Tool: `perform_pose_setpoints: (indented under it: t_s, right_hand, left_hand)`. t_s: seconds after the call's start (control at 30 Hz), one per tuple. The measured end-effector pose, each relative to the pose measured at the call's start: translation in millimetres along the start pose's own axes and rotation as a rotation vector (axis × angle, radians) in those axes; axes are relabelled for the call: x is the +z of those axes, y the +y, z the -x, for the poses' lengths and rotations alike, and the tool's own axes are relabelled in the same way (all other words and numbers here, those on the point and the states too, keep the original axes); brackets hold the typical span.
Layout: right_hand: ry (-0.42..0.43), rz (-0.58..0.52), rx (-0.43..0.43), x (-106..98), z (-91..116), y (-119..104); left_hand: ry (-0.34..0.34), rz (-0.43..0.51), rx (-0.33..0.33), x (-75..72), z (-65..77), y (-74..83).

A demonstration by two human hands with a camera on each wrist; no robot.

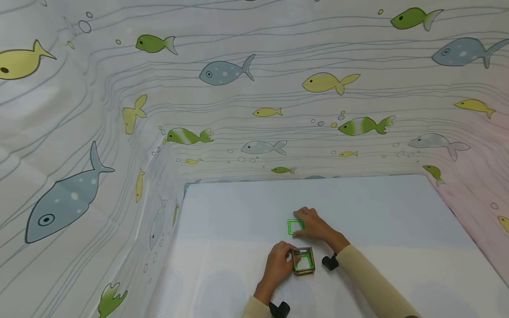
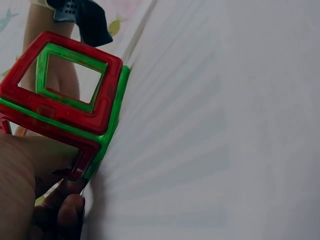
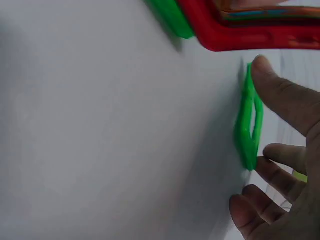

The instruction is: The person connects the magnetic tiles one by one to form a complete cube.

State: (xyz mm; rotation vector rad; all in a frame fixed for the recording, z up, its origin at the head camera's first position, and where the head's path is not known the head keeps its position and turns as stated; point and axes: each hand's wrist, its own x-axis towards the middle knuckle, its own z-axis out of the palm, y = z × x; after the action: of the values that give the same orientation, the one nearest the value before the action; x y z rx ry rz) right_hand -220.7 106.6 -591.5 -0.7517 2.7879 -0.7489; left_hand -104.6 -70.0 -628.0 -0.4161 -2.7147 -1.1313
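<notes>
In the head view, my left hand (image 1: 277,265) grips a small open-framed cube (image 1: 305,273) of red and green square magnetic tiles by its left side. The left wrist view shows the thumb (image 2: 50,152) against a red tile, with fingers curled beneath. Just beyond the cube, my right hand (image 1: 314,225) holds a single green square magnetic tile (image 1: 289,227) between thumb and fingers at opposite edges. That tile appears nearly edge-on in the right wrist view, close to the table surface; a cube corner (image 3: 240,40) shows above it, apart from it.
Both hands work over a white table (image 1: 230,212). Cloth printed with fish (image 1: 222,73) hangs behind it and along its sides. Each wrist wears a small black camera, one beside the left sleeve (image 1: 255,308) and one by the right sleeve (image 1: 366,274).
</notes>
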Motion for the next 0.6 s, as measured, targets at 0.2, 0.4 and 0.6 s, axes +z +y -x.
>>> perform_pose_setpoints:
  t_s: [0.2,0.4,0.6]
  right_hand:
    - [0.053,0.046,-0.045,2.8,1.4,-1.2]
    - [0.073,0.040,-0.094,7.1,4.4,8.7]
    - [0.090,-0.074,-0.038,4.1,7.2,20.7]
  left_hand:
    - [-0.088,0.033,0.032,-6.9,-1.2,-2.4]
    - [-0.297,0.153,0.047,-29.1,8.8,-10.9]
    - [-0.431,0.188,0.026,-39.5,16.0,-11.3]
